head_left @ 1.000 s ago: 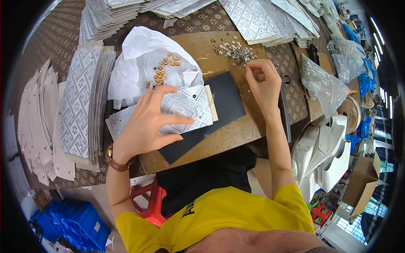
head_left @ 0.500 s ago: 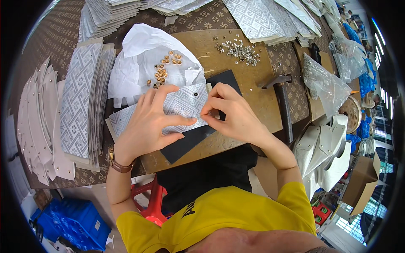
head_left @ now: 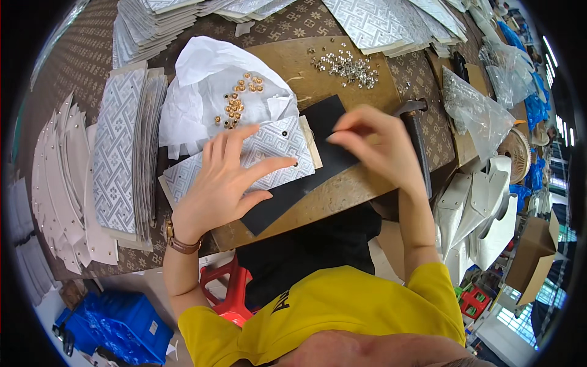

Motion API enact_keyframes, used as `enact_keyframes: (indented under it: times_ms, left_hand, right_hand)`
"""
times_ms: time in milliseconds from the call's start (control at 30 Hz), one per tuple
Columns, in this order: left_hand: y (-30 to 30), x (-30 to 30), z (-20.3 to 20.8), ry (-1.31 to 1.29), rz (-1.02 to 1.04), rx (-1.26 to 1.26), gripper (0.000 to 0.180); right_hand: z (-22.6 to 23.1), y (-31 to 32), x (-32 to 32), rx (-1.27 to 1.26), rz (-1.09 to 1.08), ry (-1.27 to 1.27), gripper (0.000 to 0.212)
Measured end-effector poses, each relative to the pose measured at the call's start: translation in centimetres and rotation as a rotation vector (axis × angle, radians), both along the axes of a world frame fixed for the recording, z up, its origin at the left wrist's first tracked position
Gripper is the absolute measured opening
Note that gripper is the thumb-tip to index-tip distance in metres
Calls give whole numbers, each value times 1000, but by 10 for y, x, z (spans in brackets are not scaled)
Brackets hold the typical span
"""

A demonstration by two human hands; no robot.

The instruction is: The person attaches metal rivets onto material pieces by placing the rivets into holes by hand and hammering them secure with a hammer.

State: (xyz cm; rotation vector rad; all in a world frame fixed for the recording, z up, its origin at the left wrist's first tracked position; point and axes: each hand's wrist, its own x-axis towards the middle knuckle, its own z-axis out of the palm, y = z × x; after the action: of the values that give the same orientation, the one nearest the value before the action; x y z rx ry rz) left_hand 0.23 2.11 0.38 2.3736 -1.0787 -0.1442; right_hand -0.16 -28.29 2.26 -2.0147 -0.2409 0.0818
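Observation:
A silver-grey patterned panel (head_left: 274,164) with a cream backing edge lies tilted on a black mat (head_left: 330,120). Over it my left hand (head_left: 223,177) rests open, fingers spread, holding it down. The index fingertip touches a small dark round fitting (head_left: 296,163) near the panel's right edge. A second dark round fitting (head_left: 284,133) sits nearer the far corner. My right hand (head_left: 376,144) is raised to the right of the panel, over the mat's edge, thumb and forefinger curled towards each other. Motion blurs it, so whether anything is between the tips cannot be made out.
Gold-coloured round studs (head_left: 233,110) lie on white paper (head_left: 202,61) beyond the panel. Small silver metal pieces (head_left: 351,67) are heaped on the brown board (head_left: 293,55). A hammer-like tool (head_left: 416,140) stands right. Stacked patterned panels (head_left: 116,147) and studded cream pieces (head_left: 67,183) are left.
My right hand has left the panel's right edge and moved up and to the right, uncovering the dark fitting there. My left hand stays on the panel.

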Motion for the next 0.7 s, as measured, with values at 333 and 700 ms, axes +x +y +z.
enact_keyframes:
  times_ms: [333, 700]
  left_hand:
    - [-18, -14, 9, -107, 69, 88, 52]
    - [-12, -12, -3, -109, 66, 8, 50]
  right_hand:
    - [-31, -85, -42, -849, -546, -388, 22]
    - [-19, -79, -69, -692, -510, -197, 25]
